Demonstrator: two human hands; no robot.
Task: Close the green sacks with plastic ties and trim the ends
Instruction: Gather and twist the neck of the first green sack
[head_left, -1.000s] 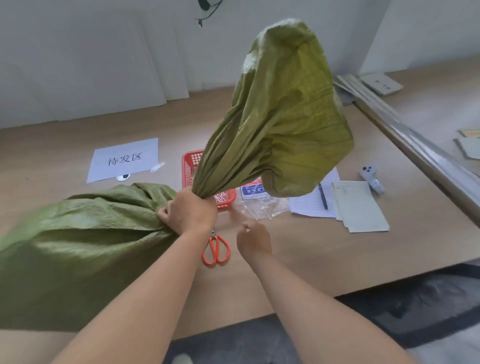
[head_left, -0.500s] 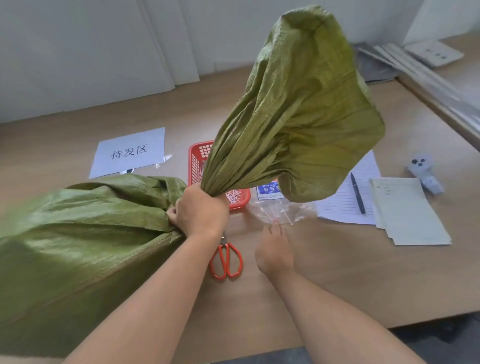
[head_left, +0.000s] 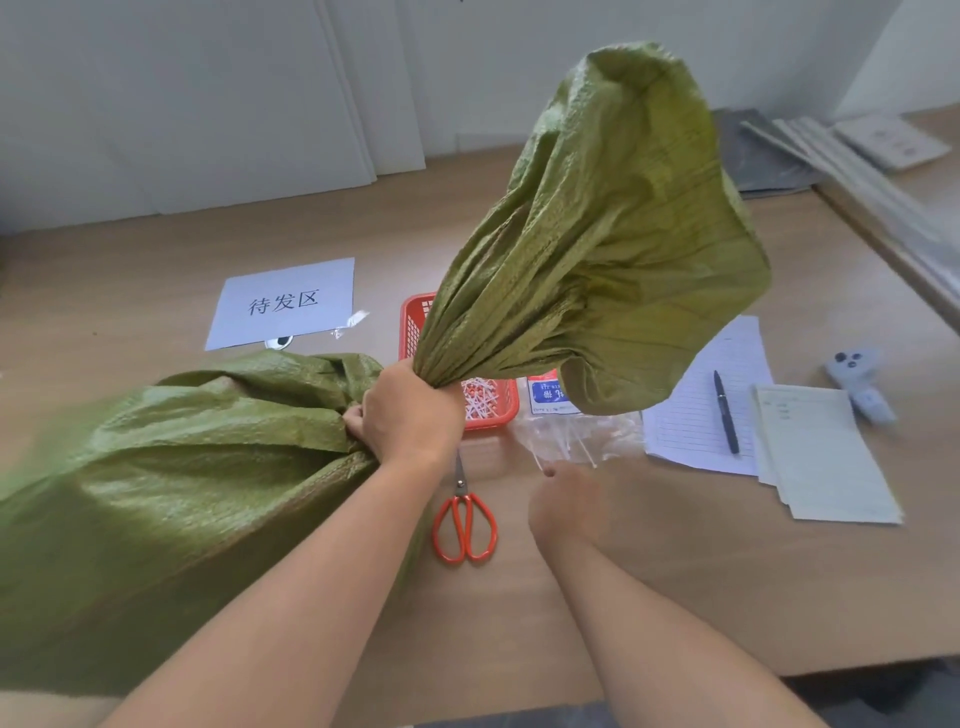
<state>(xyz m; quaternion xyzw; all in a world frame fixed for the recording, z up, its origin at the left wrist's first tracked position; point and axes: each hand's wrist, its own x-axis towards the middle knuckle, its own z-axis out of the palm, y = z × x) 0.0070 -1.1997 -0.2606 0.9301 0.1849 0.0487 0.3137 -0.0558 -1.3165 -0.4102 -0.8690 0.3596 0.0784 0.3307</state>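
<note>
The green sack (head_left: 156, 493) lay on its side in the lower left of the frame, its long axis running up toward the centre. There the left hand (head_left: 410, 410) had its fingers clenched round the gathered neck. Above that fist the loose mouth (head_left: 597, 249) flared up and to the right, overhanging the middle of the surface (head_left: 727, 571).

The move to come likely turned on the clear packet of ties (head_left: 576, 436). It lay just right of the red basket (head_left: 410, 322), partly under the overhanging mouth. The white ties inside pointed roughly down the frame, toward the person. The right hand (head_left: 569, 509) was the nearer one, just below the packet, with one fingertip at its near edge. It was too blurred to tell whether its fingers had pinched a tie or were only reaching.

From there, a drawn tie would have to travel left to the neck, which stood near and slightly higher in the frame. The scissors (head_left: 465, 525) lay between the two forearms, below the neck, blades pointing up the frame, within reach of the right hand for trimming. Bare surface lay open to the lower right before its front edge. A lined sheet (head_left: 691, 415) with a pen (head_left: 725, 410) closed off the right side.
</note>
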